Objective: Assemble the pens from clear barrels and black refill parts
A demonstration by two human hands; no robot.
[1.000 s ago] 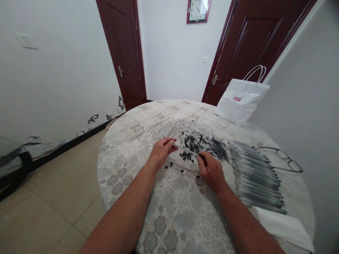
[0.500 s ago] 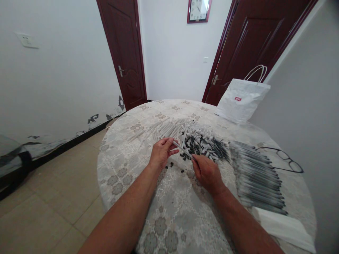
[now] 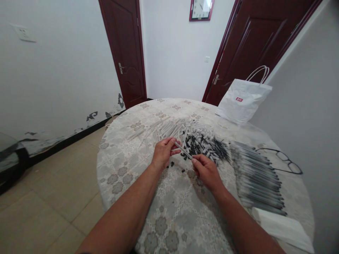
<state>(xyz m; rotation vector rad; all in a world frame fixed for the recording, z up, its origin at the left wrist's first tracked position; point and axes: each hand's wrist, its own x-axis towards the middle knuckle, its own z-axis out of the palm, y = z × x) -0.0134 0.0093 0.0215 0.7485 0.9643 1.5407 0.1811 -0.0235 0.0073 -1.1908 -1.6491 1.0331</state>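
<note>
Both hands grasp one slim tube: the left hand (image 3: 162, 152) pinches its upper end between thumb and fingers, and the right hand (image 3: 208, 172) grips its lower end, thumb lying along the near side. That tube (image 3: 184, 151) is held slanting down to the right, in front of the heap at the middle of the bench (image 3: 185, 211). Over the last second the right hand has come in toward the left, and after its back rolled upward half a second ago, the thumb shows again; the left hand has barely shifted. I take this to mean that the work is on the tube's right end and that this piece is not yet finished with. Just beside the hands lie a few loose black caps (image 3: 172, 164); beyond them is the pile of small black and white pieces (image 3: 198, 139), with pale tubes (image 3: 169, 127) to its left and thin dark sticks (image 3: 221, 151) to its right. Farther right, a row of pens (image 3: 261, 180) lies side by side, blurred in the middle, with glasses (image 3: 282, 156) next to it and a white bag (image 3: 243, 100) standing behind.
</note>
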